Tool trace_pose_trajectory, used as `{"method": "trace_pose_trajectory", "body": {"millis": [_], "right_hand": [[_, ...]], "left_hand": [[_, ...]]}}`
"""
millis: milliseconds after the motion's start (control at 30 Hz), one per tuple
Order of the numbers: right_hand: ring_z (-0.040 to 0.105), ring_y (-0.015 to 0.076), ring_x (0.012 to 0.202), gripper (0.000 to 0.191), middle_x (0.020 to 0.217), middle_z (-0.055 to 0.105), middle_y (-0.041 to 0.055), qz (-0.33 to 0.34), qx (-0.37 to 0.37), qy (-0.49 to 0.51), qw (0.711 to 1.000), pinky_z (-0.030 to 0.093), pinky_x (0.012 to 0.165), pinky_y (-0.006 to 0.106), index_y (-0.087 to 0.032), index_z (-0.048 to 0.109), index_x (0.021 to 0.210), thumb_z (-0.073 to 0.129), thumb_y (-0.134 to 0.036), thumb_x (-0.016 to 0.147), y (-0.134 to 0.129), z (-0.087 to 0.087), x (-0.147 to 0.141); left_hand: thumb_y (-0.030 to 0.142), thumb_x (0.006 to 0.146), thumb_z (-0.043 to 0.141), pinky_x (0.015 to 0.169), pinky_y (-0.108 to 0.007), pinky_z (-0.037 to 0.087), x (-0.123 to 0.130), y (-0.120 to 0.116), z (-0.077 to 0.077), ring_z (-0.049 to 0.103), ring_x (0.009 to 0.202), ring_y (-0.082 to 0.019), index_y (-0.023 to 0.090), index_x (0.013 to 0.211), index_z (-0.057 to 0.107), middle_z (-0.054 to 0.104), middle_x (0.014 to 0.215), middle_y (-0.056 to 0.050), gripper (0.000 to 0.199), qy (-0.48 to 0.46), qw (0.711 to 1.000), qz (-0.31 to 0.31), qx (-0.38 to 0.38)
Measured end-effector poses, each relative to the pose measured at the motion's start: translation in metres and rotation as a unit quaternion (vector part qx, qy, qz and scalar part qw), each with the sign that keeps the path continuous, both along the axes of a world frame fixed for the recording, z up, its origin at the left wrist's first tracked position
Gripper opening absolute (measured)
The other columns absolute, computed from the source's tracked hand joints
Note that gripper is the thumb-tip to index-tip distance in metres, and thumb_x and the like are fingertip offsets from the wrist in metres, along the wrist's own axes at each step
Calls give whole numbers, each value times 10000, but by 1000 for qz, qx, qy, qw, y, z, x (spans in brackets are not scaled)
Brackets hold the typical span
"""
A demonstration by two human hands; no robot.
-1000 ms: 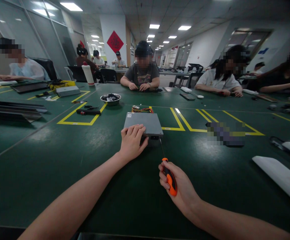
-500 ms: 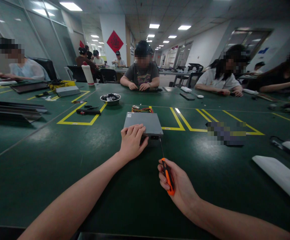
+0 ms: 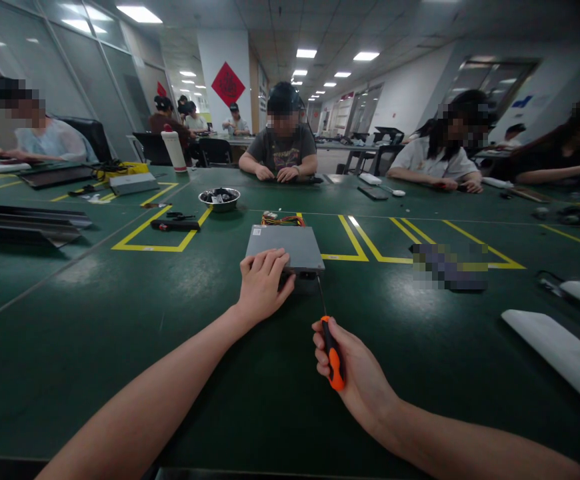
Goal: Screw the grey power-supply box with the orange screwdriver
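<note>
A grey metal box [image 3: 295, 243], with a white label and coloured wires [image 3: 283, 220] at its back, lies on the green table [image 3: 210, 393]. My left hand [image 3: 265, 283] grips its front left edge, fingers on the top face and thumb at the front. In my right hand [image 3: 337, 350] is an orange and black screwdriver [image 3: 335, 363], fingers closed round the handle. Its thin shaft points up to the box's front right corner, by the black socket [image 3: 309, 275]. Whether the tip sits in a screw is too small to tell.
Behind the box stands a metal bowl [image 3: 220, 199] of small dark parts. A black tool [image 3: 175, 225] lies left, inside yellow tape. Dark metal panels [image 3: 30, 220] are far left, a white long object [image 3: 555, 353] right. A person [image 3: 283, 143] sits opposite.
The screwdriver's handle has turned slightly in my right hand, which has shifted a little left. My left hand keeps its place on the box. The whole view has moved slightly.
</note>
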State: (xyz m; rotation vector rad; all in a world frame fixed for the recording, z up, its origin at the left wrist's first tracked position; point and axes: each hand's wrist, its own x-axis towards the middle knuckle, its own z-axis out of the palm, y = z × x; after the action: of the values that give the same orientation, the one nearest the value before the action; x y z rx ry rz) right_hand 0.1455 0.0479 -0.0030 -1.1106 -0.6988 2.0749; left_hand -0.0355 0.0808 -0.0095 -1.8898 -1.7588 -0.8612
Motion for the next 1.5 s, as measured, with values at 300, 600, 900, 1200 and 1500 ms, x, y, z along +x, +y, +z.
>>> {"method": "trace_pose_trajectory", "body": {"millis": [300,600,900,1200,1500], "right_hand": [[368,31,430,163,570,467,-40,-6,27,-6,1000,251,356,146,-158,519,664,638,-260,708,0,4,-2],[433,44,462,196,617,505,-22,-2,-1,1,1000,315,387,151,-155,584,756,605,-349,744,0,4,-2],[404,42,456,98,631,504,-14,-27,4,5,1000,248,334,129,-153,571,705,619,-238,715,1,11,-1],[427,40,481,166,657,502,-8,2,-10,2,1000,311,366,128,-138,612,776,612,-302,747,4,8,10],[398,38,454,107,642,517,-7,-9,-11,13,1000,247,327,122,-152,567,709,613,-246,734,5,6,5]], "left_hand": [[325,838,458,870,-407,256,0,-1,1,460,1098,-233,208,1099,505,557,1194,-72,290,6,1000,0,2],[330,839,458,887,-410,249,-2,-1,0,447,1112,-235,203,1129,504,551,1198,-81,319,3,1000,-6,1],[329,829,474,881,-447,250,-4,-4,3,434,1124,-257,308,1163,519,524,1214,-72,337,46,999,-6,3],[272,838,443,987,-415,258,1,-3,4,435,1164,-232,190,1233,466,526,1238,-93,404,78,995,-61,-2],[298,842,456,925,-491,263,0,-11,7,328,1229,-305,328,1189,499,392,1332,-119,352,127,987,-90,-38]]}}
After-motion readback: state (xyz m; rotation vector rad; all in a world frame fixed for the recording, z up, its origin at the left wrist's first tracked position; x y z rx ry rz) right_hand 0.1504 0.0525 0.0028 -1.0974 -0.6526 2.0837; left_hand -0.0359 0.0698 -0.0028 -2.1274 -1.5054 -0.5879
